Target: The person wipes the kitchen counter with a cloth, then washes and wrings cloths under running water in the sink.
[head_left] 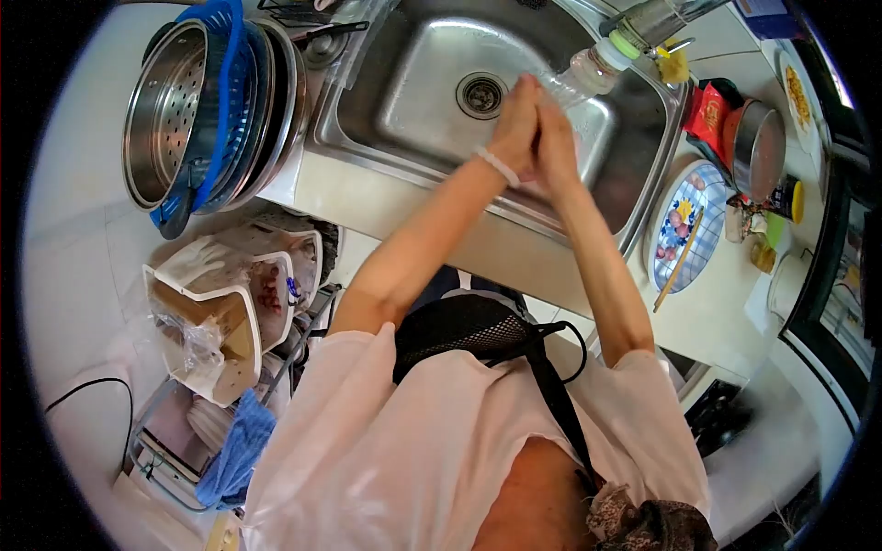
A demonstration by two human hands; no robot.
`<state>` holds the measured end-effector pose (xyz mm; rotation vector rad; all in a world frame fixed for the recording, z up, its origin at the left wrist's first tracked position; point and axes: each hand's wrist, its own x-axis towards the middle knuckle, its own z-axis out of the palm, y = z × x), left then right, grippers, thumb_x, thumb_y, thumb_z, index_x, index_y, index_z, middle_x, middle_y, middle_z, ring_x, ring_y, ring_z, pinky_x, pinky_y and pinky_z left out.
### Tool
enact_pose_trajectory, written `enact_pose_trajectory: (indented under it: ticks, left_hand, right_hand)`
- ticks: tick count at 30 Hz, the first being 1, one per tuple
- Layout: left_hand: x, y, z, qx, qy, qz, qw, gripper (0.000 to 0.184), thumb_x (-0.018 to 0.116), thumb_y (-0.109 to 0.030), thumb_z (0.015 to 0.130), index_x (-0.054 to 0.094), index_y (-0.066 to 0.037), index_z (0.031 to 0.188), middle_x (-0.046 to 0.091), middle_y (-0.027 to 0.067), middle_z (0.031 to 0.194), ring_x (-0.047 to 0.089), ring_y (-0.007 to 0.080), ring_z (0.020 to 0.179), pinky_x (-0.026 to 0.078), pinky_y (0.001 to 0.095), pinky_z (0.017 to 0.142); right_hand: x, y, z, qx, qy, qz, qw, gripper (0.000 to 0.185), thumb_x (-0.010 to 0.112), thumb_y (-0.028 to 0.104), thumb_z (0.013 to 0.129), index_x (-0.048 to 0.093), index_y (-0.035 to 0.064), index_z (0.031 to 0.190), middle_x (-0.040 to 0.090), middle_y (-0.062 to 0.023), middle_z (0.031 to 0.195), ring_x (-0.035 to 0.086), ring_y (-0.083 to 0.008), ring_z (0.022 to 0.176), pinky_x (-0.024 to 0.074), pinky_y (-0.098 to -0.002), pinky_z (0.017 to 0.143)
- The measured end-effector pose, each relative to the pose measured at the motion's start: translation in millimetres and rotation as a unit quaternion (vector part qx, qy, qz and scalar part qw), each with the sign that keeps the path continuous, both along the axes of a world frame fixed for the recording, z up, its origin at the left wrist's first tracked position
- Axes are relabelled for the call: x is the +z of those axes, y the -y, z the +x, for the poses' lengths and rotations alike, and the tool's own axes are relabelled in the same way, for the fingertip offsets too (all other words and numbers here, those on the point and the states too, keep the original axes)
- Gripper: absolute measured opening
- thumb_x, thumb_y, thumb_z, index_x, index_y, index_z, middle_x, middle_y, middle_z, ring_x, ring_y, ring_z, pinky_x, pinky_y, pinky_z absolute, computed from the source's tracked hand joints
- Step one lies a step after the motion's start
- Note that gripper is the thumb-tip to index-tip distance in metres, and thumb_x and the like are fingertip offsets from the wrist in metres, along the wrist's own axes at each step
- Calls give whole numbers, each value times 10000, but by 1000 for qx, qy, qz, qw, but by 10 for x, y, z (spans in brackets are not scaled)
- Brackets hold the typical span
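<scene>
Both hands are meeting over the sink (404, 167), palm against palm, and the clear nozzle (588, 75) of the faucet (650, 24) is sitting beyond them and to their right, just beside the fingertips. So the right hand (555, 140) is being the nearer one, while the left hand (514, 124), with a pale bracelet (497, 166) circling its wrist, is lying on the side away from the nozzle. The nozzle's long axis is running slantwise, from the faucet at the far right down toward the near left, and its mouth is pointing at the fingers; the hands' own long axis is running forward from the person, so these two lines are crossing at an angle. Something clear, probably water, is showing between the mouth and the right fingers, but the blur is not permitting me to be certain. The fingers of both hands are appearing stretched out and not clenched, and they are grasping no object that I am able to see; whether something small is lying between the palms, I cannot tell. The drain (480, 95) is lying just to the left of the left fingertips, and the fingertips are pointing past it, toward the far side of the sink.
</scene>
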<state>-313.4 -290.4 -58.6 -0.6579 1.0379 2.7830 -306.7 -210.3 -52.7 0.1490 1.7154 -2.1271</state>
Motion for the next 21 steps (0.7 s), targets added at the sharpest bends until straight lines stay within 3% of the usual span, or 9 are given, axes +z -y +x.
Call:
enact_pose_trajectory:
  ticks: [1,3,6,11,13,14,17,19,21]
  left_hand:
    - [-4,105,-33,-48,41,-22,998,366,383,-368,925,499,-31,1010,545,72,950,529,162,852,457,311,752]
    - [-33,96,-33,-40,60,-44,996,349,371,-364,931,501,-43,977,543,62,919,526,156,823,455,301,728]
    - [-34,-142,93,-22,-10,-34,999,338,358,-352,937,503,-51,989,542,52,923,522,151,826,453,297,732]
    - [9,-279,109,22,-28,-3,999,367,349,-413,929,467,-69,981,490,14,808,463,107,727,446,275,647]
    - [94,-17,77,2,5,22,1000,358,382,-393,928,503,-63,998,527,32,902,496,128,819,445,284,732]
    - [10,66,51,-18,29,2,999,359,379,-398,928,498,-66,999,520,32,888,490,126,808,443,285,726]
    - [-15,-87,104,-15,59,-32,998,392,373,-412,926,482,-62,1066,531,57,952,503,141,856,445,296,762]
    - [-111,-314,216,-12,-19,-53,998,423,365,-402,930,449,-52,1153,518,87,1075,506,161,952,440,313,819]
    - [-81,-321,242,-35,-30,-58,997,445,359,-396,933,430,-47,1199,508,104,1141,506,172,1002,439,323,845]
  right_hand:
    - [28,54,131,22,-24,-13,999,437,447,283,903,409,66,1280,504,-3,1101,471,-84,910,379,-225,797]
    - [-12,124,169,-49,-13,-44,998,395,451,235,877,464,-42,1159,559,-117,1070,468,-178,1020,291,-301,961]
    - [-201,-84,-235,12,102,94,990,379,447,281,895,474,60,1201,519,-7,984,491,-97,824,414,-218,692]
    - [-206,-59,-257,-28,81,-51,995,453,437,298,902,392,63,1286,510,-30,1061,498,-111,847,418,-216,714]
    - [-44,109,89,-42,-52,1,998,342,406,237,898,479,-12,1121,558,-122,1059,520,-188,933,408,-305,847]
    - [59,151,207,-29,9,-41,999,377,384,229,906,452,-3,1194,535,-105,1133,456,-179,1061,303,-275,948]
    - [-212,1,23,48,1,64,997,394,383,310,922,455,76,1230,511,-16,1079,468,-78,900,379,-196,754]
    - [72,-83,-233,82,191,194,959,398,402,315,915,454,80,1232,494,-14,1097,474,-86,894,386,-223,794]
    - [-32,-81,-323,11,114,60,992,445,413,304,912,384,65,1286,428,-34,1220,443,-117,1028,352,-255,887]
